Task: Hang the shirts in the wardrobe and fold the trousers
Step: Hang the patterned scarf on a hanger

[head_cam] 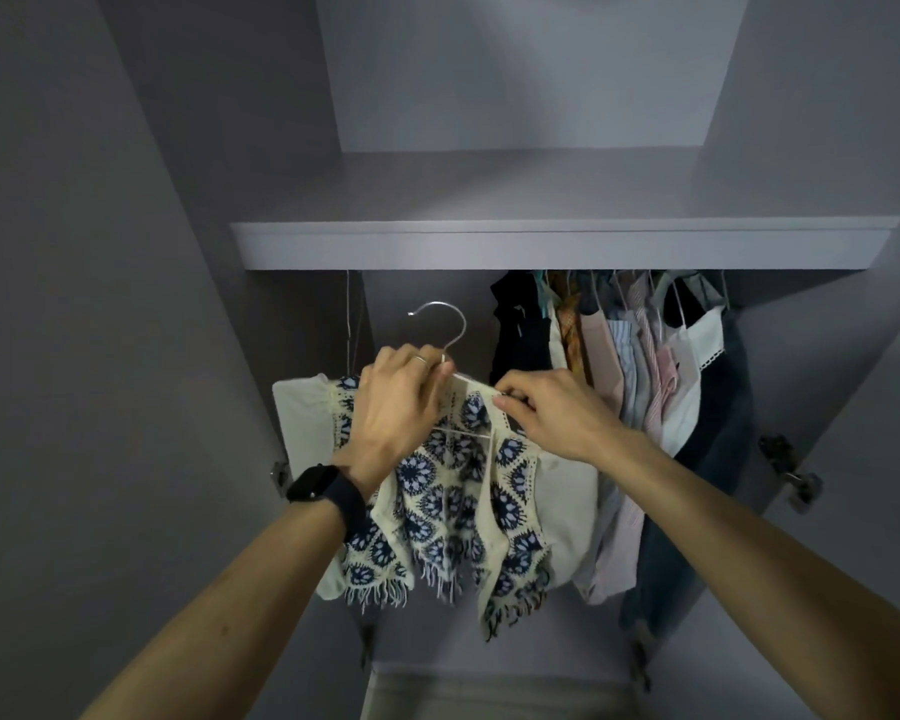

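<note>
Facing: grey wardrobe (489,96), shelf (562,244) edge overhead.
Shirt (437,491): carried on hanger (462,324), below shelf, beside hung clothes (635,366).
Left hand (396,407): curled round hanger neck.
Right hand (552,413): shirt shoulder pinched.
Open room: gap left of hung clothes.

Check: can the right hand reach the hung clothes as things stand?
Likely yes: nothing lies between the right hand and the hung clothes beside it, though it now pinches the patterned shirt.
</note>
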A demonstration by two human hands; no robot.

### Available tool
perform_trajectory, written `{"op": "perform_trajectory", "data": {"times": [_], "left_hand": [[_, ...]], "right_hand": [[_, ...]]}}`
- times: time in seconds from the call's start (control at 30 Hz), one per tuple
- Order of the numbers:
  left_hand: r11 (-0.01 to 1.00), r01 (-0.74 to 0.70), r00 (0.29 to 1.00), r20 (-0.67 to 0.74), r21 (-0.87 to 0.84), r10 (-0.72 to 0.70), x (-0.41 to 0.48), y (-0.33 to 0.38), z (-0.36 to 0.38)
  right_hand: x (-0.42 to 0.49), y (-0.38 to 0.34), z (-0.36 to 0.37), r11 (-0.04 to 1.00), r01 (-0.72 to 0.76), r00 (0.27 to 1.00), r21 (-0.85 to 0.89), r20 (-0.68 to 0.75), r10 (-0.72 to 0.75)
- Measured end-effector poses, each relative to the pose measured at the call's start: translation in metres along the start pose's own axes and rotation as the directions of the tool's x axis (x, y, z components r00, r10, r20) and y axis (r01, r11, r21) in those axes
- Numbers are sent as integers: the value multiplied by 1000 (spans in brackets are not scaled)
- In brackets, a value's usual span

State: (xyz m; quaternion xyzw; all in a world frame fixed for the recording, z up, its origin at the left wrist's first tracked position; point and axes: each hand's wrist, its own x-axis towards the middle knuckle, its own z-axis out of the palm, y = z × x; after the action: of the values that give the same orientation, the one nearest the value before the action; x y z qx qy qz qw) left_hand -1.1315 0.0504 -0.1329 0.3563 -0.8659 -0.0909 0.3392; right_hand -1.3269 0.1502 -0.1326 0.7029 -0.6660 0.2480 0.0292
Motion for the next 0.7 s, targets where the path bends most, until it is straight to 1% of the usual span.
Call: {"op": "perform_trajectory", "data": {"times": [0.07, 0.13, 0.2, 0.23, 0.27, 0.33, 0.4, 0.47, 0.57, 0.7], "left_hand": [[999, 44, 999, -29, -4, -44, -2, -3, 3], [995, 95, 995, -33, -5, -95, -2, -12, 4], [993, 101, 994, 38, 68, -104, -2, -24, 3], [993, 93, 992, 73, 76, -99, -3, -28, 3], [994, 97, 990, 97, 45, -101, -5, -30, 5], [985, 152, 983, 117, -83, -142, -8, -28, 8], [967, 199, 979, 77, -159, -188, -8, -25, 12], [973, 202, 979, 37, -113, -199, -6, -22, 16], [982, 186, 982, 29, 24, -186, -3, -23, 15], [986, 149, 986, 63, 69, -153, 7, -41, 5]], "right_hand": [[-5, 5, 5, 997, 36, 993, -62, -111, -43], [-8, 9, 5, 993, 24, 982, -119, -183, -46], [-11, 13, 5, 987, 21, 976, -158, -210, -54], [-13, 15, 5, 985, 27, 975, -171, -213, -64], [-15, 16, 6, 983, 31, 976, -181, -206, -69], [-19, 17, 7, 981, 22, 982, -195, -180, -58], [-20, 18, 7, 978, 9, 986, -209, -160, -44], [-21, 20, 7, 972, -7, 991, -234, -129, -24], [-22, 22, 6, 966, -30, 998, -256, -60, 15], [-17, 21, 5, 957, -93, 995, -276, 16, 101]]}}
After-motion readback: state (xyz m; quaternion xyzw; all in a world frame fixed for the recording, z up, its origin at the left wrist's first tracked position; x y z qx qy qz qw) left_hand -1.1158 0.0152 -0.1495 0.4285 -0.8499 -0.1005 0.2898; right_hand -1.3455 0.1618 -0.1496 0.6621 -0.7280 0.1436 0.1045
